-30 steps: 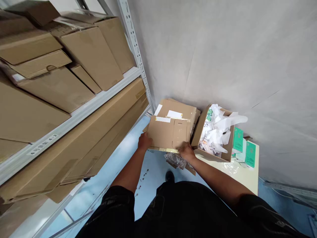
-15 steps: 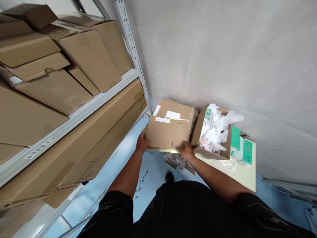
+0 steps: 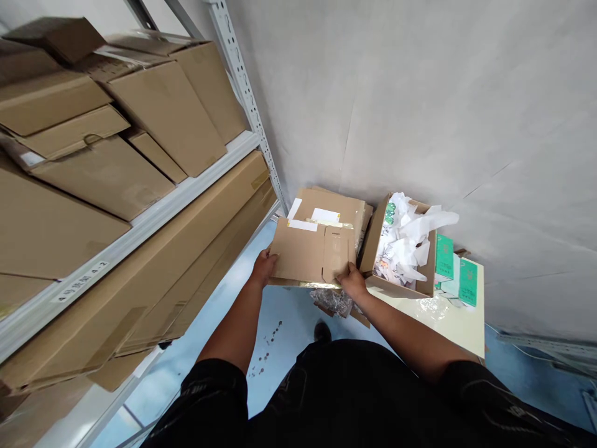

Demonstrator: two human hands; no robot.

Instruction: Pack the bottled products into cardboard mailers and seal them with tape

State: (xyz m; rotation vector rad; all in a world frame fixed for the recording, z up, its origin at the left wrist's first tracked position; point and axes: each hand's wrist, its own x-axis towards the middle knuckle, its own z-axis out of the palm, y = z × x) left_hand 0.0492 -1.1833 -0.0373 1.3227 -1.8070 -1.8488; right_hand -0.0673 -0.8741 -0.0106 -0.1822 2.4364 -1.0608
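Observation:
A flattened cardboard box (image 3: 298, 254) with a white label lies in front of me, over other flat cardboard. My left hand (image 3: 263, 266) grips its left edge, thumb on top and the other fingers mostly hidden. On the near right corner, my right hand (image 3: 352, 281) is closed with the thumb over the top. Just behind is a stack of flattened cardboard (image 3: 347, 204), also bearing white labels and clear tape. Below the near edge, crumpled clear plastic wrap (image 3: 332, 301) shows.
Right of the stack, an open carton (image 3: 405, 287) holds crumpled white paper (image 3: 408, 239). Green-and-white boxes (image 3: 467, 283) stand on a pale tabletop (image 3: 459, 330). A metal shelving rack (image 3: 186, 194) loaded with cartons (image 3: 172, 112) runs along the left. A grey wall (image 3: 410, 99) closes the far side.
Both hands keep hold of the flattened box. Its left side and my left hand have shifted slightly left, and the box has turned a little. The view has tilted slightly.

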